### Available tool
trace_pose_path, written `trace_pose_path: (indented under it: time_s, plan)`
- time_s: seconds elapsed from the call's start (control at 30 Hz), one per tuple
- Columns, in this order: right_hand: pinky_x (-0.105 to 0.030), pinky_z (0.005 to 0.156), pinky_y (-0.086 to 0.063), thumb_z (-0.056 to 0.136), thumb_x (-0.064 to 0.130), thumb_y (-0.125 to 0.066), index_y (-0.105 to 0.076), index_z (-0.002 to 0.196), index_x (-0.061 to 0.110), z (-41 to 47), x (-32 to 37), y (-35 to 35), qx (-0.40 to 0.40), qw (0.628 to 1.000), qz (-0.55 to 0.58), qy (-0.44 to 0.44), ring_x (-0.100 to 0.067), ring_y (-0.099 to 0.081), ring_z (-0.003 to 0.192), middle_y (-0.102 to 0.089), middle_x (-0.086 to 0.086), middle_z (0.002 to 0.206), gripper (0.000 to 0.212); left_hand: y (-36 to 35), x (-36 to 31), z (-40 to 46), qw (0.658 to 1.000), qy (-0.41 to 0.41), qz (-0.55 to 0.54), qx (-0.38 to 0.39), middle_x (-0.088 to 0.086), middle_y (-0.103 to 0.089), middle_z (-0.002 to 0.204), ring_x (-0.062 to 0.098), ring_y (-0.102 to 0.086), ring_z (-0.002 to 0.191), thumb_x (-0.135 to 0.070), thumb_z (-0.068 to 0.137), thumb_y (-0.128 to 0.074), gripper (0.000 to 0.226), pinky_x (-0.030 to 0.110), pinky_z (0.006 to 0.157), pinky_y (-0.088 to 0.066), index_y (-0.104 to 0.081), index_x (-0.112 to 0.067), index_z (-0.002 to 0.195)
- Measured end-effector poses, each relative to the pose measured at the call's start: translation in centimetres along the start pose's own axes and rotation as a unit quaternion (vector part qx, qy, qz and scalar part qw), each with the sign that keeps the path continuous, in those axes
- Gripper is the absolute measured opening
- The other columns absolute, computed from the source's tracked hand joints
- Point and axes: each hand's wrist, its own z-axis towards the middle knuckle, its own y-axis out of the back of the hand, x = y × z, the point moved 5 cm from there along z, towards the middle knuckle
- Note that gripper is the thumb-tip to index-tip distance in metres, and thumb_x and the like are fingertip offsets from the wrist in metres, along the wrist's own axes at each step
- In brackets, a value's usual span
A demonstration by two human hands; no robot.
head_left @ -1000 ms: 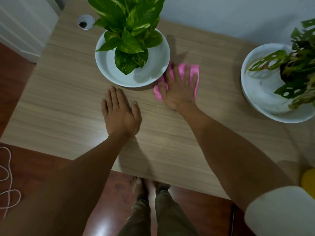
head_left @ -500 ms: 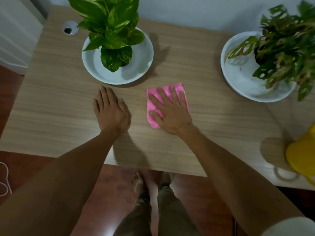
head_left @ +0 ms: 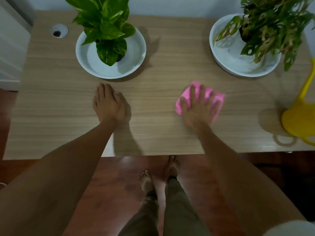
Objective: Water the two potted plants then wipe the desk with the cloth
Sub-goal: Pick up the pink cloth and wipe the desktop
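Note:
A pink cloth (head_left: 219, 97) lies on the wooden desk (head_left: 162, 79), pressed flat under my right hand (head_left: 197, 108), whose fingers are spread over it. My left hand (head_left: 109, 104) rests flat on the desk to the left, holding nothing, fingers close together. A broad-leaved green plant (head_left: 105, 23) stands in a white bowl-shaped pot (head_left: 134, 48) at the back left. A second plant with holed leaves (head_left: 269, 26) stands in a white pot (head_left: 226, 57) at the back right.
A yellow watering can (head_left: 300, 116) stands at the desk's right edge, its spout reaching up toward the right pot. A round cable hole (head_left: 59, 31) sits at the back left corner. The desk's front edge runs above my bare feet (head_left: 158, 174) on the red-brown floor.
My right hand has slid the pink cloth rightward across the desk, away from the left pot. My left hand has stayed flat in place. The view has shifted right, showing the watering can.

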Motion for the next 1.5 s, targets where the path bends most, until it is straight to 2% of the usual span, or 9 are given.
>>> trace_pose_path:
  time_s: [0.1, 0.2, 0.33, 0.47, 0.63, 0.87, 1.03, 1.33, 1.5]
  plan:
    - [-0.07, 0.118, -0.016, 0.101, 0.062, -0.012, -0.013, 0.161, 0.037, -2.3, 7.3, -1.1, 0.021, 0.997, 0.011, 0.071, -0.046, -0.016, 0.154, -0.016, -0.004, 0.17, 0.065, 2.3, 0.5, 0.7, 0.997, -0.047, -0.041, -0.044, 0.008, -0.064, 0.116, 0.033, -0.057, 0.115, -0.034, 0.102, -0.027, 0.038, 0.05, 0.098, -0.044, -0.059, -0.013, 0.103]
    - [-0.069, 0.12, -0.002, 0.101, 0.062, -0.007, -0.012, 0.162, 0.039, -4.5, 14.9, -2.7, 0.038, 0.984, 0.019, 0.175, -0.044, -0.003, 0.157, -0.006, -0.002, 0.173, 0.065, 4.2, 1.0, 0.9, 0.992, -0.094, -0.05, -0.065, 0.008, -0.06, 0.083, 0.033, -0.055, 0.082, -0.031, 0.103, -0.032, 0.032, 0.045, 0.073, -0.045, -0.051, -0.014, 0.084]
    - [-0.066, 0.122, -0.001, 0.101, 0.065, -0.017, -0.001, 0.165, 0.034, -9.1, 19.5, -4.5, 0.061, 0.935, -0.023, 0.348, -0.039, 0.008, 0.158, 0.0, -0.002, 0.174, 0.072, 4.6, 1.5, 0.4, 0.987, -0.15, 0.005, -0.051, 0.014, -0.062, 0.091, 0.036, -0.056, 0.087, -0.029, 0.105, -0.032, 0.033, 0.046, 0.078, -0.045, -0.055, -0.011, 0.09]
    - [-0.065, 0.123, -0.005, 0.101, 0.071, -0.018, -0.008, 0.164, 0.038, -9.4, 13.9, -4.0, 0.049, 0.887, -0.061, 0.454, -0.035, -0.001, 0.16, -0.005, 0.0, 0.174, 0.072, 3.3, 1.0, -1.2, 0.984, -0.174, 0.03, -0.011, 0.018, -0.062, 0.114, 0.04, -0.054, 0.117, -0.031, 0.103, -0.03, 0.038, 0.05, 0.097, -0.046, -0.059, -0.008, 0.107]
    - [-0.067, 0.122, -0.01, 0.102, 0.068, -0.02, -0.007, 0.164, 0.042, -4.3, 0.2, -1.6, 0.048, 0.943, -0.048, 0.324, -0.034, -0.004, 0.16, -0.005, 0.004, 0.174, 0.068, -0.5, -1.8, -4.6, 0.991, -0.106, 0.067, 0.049, 0.017, -0.024, 0.166, 0.031, -0.014, 0.156, -0.041, 0.107, -0.028, 0.058, 0.049, 0.125, -0.013, -0.034, -0.008, 0.154]
    - [-0.063, 0.125, 0.003, 0.098, 0.072, -0.013, 0.002, 0.16, 0.051, 1.1, -17.6, 1.8, 0.043, 0.999, 0.0, 0.011, -0.036, 0.003, 0.159, 0.001, 0.007, 0.174, 0.067, -1.8, -2.9, -6.0, 0.992, -0.1, 0.071, 0.035, 0.012, -0.015, 0.169, 0.026, -0.005, 0.158, -0.048, 0.106, -0.022, 0.067, 0.048, 0.127, -0.003, -0.021, -0.009, 0.16]
    - [-0.067, 0.121, 0.004, 0.092, 0.073, -0.009, 0.004, 0.16, 0.043, 0.2, -15.0, 1.7, 0.022, 0.991, 0.033, -0.126, -0.039, 0.003, 0.158, 0.001, 0.001, 0.173, 0.075, -1.7, -2.6, -6.0, 0.991, -0.108, 0.068, 0.043, 0.012, -0.013, 0.17, 0.026, -0.004, 0.158, -0.048, 0.106, -0.023, 0.067, 0.047, 0.127, -0.004, -0.02, -0.01, 0.161]
    - [-0.066, 0.121, -0.003, 0.096, 0.061, -0.021, -0.016, 0.162, 0.032, -9.8, 9.9, -2.7, 0.063, 0.97, -0.014, 0.234, -0.039, -0.009, 0.157, -0.016, -0.002, 0.171, 0.072, -0.5, -3.5, -6.4, 0.989, -0.123, 0.077, 0.038, 0.014, -0.022, 0.167, 0.028, -0.013, 0.157, -0.047, 0.106, -0.022, 0.067, 0.045, 0.127, -0.009, -0.024, -0.007, 0.159]
    - [-0.063, 0.125, -0.001, 0.101, 0.068, -0.021, -0.003, 0.163, 0.039, -10.1, 5.6, -3.1, 0.051, 0.917, -0.045, 0.393, -0.033, -0.003, 0.16, -0.01, 0.001, 0.174, 0.07, -0.2, -5.1, -6.9, 0.984, -0.15, 0.09, 0.042, 0.016, -0.022, 0.167, 0.03, -0.014, 0.156, -0.045, 0.107, -0.024, 0.064, 0.047, 0.126, -0.01, -0.025, -0.007, 0.159]
